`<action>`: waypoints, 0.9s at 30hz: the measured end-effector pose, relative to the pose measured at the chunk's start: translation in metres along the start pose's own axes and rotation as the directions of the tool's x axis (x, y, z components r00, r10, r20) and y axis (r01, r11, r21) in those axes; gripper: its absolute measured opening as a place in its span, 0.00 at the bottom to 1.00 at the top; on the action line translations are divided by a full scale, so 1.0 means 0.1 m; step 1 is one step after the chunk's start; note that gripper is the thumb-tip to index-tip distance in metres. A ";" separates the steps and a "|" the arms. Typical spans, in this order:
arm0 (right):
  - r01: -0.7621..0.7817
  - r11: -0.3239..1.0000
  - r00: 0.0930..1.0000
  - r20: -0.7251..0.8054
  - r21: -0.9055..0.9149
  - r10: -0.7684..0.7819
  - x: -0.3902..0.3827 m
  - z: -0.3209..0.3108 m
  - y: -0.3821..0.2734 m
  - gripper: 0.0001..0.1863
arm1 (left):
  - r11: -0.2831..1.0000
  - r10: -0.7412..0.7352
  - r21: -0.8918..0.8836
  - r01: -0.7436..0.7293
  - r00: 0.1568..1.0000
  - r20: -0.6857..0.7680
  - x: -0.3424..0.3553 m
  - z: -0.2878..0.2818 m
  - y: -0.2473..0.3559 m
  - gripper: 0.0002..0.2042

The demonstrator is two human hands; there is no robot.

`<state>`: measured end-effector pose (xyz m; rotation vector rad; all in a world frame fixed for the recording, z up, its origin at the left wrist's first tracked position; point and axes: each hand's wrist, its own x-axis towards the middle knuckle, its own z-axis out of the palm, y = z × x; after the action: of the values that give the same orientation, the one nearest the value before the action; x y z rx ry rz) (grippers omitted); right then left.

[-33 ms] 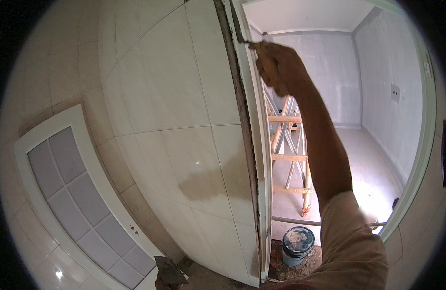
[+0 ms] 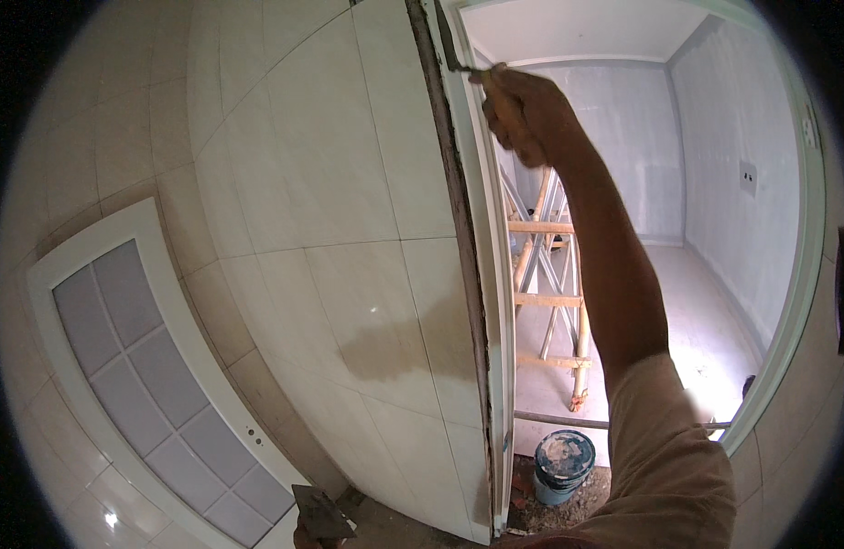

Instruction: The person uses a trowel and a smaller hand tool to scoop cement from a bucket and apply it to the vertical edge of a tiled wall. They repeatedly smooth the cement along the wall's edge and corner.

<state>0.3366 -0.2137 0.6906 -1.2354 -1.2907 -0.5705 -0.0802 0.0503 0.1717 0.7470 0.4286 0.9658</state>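
At the door frame's (image 2: 504, 393) left edge, my right hand (image 2: 529, 114) rises slightly.
Fingers clamp the trowel (image 2: 449, 44), blade higher too; the left hand's (image 2: 303, 538) I can't tell.

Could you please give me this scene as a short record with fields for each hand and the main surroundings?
Right hand: fingers closed round a narrow-bladed tool, raised
Blade position: at the upper left of the white door frame
Left hand: at the lower edge, partly cut off, holding a flat metal tool
Floor: bucket in the doorway
Beyond doorway: wooden ladder
Far left: white door with grey panes
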 end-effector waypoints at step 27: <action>-0.095 0.982 0.995 -0.027 -0.164 0.092 0.42 0.11 -0.24 0.17 | 1.000 0.012 -0.016 -0.011 0.994 0.106 0.19 -0.08 0.04 0.19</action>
<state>0.3224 -0.1986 0.7359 -1.4169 -1.1803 -0.6301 -0.0776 0.0713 0.1685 0.7836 0.3246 0.9346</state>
